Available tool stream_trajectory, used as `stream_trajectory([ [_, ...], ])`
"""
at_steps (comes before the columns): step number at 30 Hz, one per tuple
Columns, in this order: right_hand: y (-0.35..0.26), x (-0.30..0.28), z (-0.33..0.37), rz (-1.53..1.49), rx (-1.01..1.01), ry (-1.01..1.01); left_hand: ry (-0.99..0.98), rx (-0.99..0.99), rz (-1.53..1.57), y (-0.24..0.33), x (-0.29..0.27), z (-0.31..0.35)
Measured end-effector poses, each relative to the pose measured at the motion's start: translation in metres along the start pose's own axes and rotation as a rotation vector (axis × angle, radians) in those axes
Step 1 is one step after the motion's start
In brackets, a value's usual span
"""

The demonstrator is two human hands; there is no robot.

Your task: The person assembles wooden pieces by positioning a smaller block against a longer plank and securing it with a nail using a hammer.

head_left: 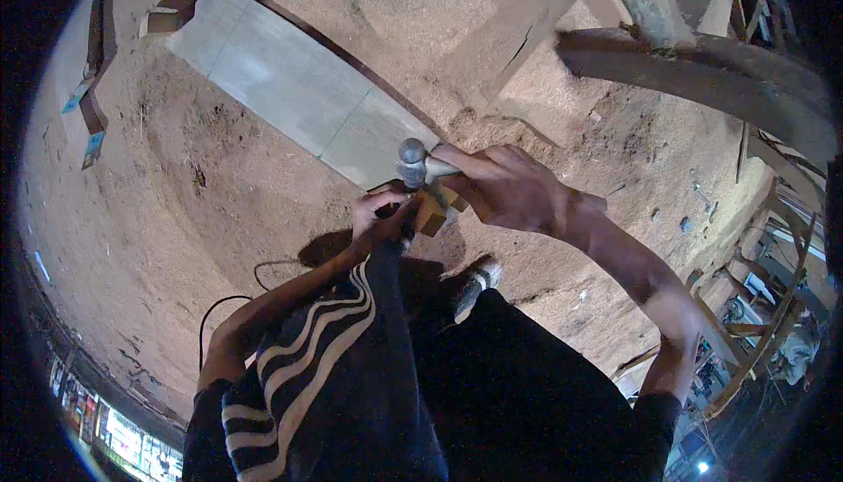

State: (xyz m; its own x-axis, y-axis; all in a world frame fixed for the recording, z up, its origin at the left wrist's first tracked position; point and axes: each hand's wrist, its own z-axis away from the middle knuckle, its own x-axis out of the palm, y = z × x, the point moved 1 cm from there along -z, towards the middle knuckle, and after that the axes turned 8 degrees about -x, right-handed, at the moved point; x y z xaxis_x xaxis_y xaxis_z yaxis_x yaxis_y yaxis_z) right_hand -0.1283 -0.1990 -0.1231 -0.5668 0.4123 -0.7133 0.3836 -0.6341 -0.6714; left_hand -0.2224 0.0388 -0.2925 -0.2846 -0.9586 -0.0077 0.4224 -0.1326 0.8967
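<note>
My right hand [509, 185] is closed around the short light handle of a hammer [412, 162], whose rounded grey metal head points to the left. Just below and left of the hammer head, my left hand [376, 215] has its fingers curled together; what lies between them is mostly hidden. A small yellowish-brown wooden block [430, 213] sits beside the left fingers, under the hammer. Beyond both hands, a long pale board [285, 87] with thin lines across it stretches to the upper left, its near end by the hammer.
Sawdust-covered ground [219, 192] surrounds me. Curved wooden beams [702, 69] stand at the upper right, with scrap wood [773, 333] piled on the right. A wooden piece [97, 104] lies far left. A dark cable [211, 315] loops near my left forearm, and my foot [479, 287] is below the block.
</note>
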Motion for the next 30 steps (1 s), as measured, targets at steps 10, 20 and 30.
stream_trajectory([
  [10, 0.006, 0.013, -0.037, -0.096, -0.037, -0.316, 0.075, 0.095, -0.085, 0.025, -0.017, 0.008],
  [20, 0.003, 0.001, -0.057, -0.179, 0.088, -0.524, 0.085, -0.011, -0.027, 0.041, 0.000, 0.008],
  [30, 0.003, 0.000, -0.052, -0.149, -0.035, -0.413, 0.094, -0.104, 0.055, 0.048, 0.004, 0.011],
])
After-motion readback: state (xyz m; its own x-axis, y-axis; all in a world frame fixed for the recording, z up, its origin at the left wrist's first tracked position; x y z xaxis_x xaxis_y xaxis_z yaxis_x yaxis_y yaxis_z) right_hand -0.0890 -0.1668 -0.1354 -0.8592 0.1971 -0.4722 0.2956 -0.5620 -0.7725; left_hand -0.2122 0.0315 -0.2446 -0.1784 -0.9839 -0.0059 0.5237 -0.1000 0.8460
